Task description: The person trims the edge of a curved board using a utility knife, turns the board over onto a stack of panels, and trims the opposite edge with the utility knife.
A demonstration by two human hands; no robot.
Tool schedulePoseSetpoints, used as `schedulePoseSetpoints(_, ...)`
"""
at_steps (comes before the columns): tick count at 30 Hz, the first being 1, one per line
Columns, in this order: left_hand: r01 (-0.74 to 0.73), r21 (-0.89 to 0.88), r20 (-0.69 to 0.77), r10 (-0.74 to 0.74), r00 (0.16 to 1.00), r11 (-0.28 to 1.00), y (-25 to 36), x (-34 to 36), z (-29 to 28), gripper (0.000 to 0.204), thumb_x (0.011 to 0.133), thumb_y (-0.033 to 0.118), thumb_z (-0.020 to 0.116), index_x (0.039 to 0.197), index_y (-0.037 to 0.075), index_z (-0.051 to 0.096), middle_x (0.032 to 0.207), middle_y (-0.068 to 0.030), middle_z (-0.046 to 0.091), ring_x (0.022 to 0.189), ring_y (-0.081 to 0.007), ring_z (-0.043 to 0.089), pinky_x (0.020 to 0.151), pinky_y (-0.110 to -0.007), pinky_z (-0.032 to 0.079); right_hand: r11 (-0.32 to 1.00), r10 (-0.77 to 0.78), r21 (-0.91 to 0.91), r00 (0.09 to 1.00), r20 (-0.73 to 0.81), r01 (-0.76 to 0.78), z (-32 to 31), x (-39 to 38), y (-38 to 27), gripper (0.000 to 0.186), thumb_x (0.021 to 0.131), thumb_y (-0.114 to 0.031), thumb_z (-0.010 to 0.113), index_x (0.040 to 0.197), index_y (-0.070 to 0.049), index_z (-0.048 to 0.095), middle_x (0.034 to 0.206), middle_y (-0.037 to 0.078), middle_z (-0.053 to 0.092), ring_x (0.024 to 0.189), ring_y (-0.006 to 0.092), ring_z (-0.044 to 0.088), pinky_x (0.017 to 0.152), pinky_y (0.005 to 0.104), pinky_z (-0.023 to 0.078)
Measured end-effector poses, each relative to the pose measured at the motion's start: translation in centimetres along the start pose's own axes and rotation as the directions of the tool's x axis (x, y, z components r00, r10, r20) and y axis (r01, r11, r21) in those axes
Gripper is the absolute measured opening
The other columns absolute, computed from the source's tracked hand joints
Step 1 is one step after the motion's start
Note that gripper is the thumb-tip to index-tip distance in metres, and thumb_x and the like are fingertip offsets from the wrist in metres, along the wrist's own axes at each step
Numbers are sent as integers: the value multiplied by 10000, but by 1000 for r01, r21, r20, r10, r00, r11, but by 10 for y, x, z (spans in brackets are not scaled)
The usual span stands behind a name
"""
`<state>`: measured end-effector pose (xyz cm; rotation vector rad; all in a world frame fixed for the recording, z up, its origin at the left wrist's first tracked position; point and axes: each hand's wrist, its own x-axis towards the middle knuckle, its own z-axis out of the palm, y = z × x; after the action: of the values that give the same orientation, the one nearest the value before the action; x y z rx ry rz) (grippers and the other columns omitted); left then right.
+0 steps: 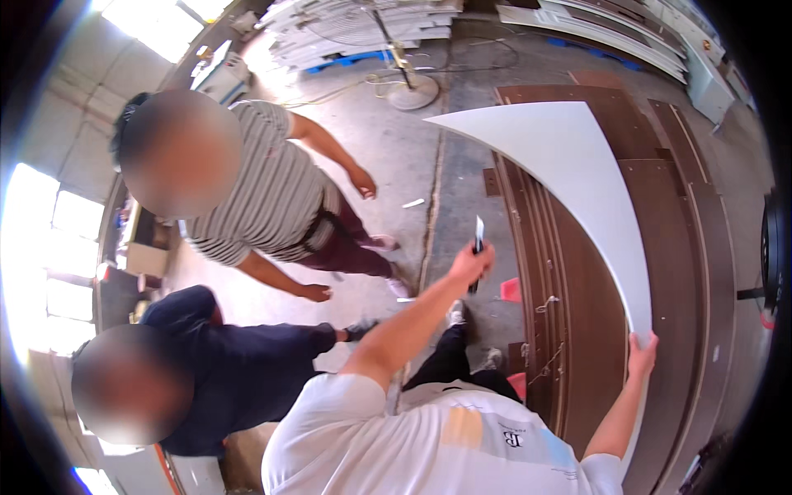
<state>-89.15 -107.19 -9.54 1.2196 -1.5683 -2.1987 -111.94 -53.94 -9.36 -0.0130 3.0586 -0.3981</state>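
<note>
My left hand (469, 264) is closed around an upright dark-handled tool (478, 229) with a pale blade at its top, held out left of the brown boards. My right hand (641, 356) grips the edge of a large white sheet (575, 148), which looks curved and tapers to a point at the far left. The sheet lies over stacked brown panels (582, 297) at my right, with grooves and loose pale bits along their near left side.
Two people (256, 198) (239, 371) stand at my left. Ahead are a fan stand (412, 95) with cables and stacks of white panels (594, 25). A red object (510, 289) lies beside the boards; a black round object (771, 256) is at far right.
</note>
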Motion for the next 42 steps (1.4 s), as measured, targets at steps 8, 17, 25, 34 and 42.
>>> schedulePoseSetpoints(8,-175,-227,-45,169,985,958,141,195,32,375,977,298,753,1304,151,645,970,18,637,846,-114,620,592,-310,527,998,-41,55,994,106,35,-25,-6,-3,709,910,-431,798,1444,-107,463,1420,190,618,1321,399,591,1068,488,475)
schedulePoseSetpoints(17,-226,-401,-28,235,972,888,137,233,25,314,964,192,760,1244,75,680,969,-15,688,809,-147,680,619,-310,513,998,34,47,999,35,-35,-32,-21,-32,685,840,-379,863,1378,-98,548,1337,159,665,1258,366,628,1042,470,491)
schedulePoseSetpoints(25,-261,-292,-210,205,956,920,117,156,-110,324,992,199,741,1263,45,654,995,-34,715,821,-156,722,589,-293,476,990,-138,24,990,4,138,-16,-89,-83,681,763,-387,909,1303,-94,614,1292,147,680,1231,384,617,1041,479,481)
schedulePoseSetpoints(34,-268,-261,-322,178,930,928,89,116,-152,316,980,250,766,1231,80,678,1012,-10,718,850,-140,718,631,-296,486,818,-563,134,826,-5,559,26,-79,-178,1069,690,-491,918,1539,-81,413,1590,161,474,1460,386,432,1214,527,335)
schedulePoseSetpoints(42,-244,-288,-318,148,937,926,71,95,-166,283,968,274,783,1164,96,683,985,1,726,859,-147,718,658,-316,528,797,-602,62,798,6,601,40,-70,-189,1165,717,-576,871,1599,-41,331,1597,199,453,1465,400,431,1211,516,341)
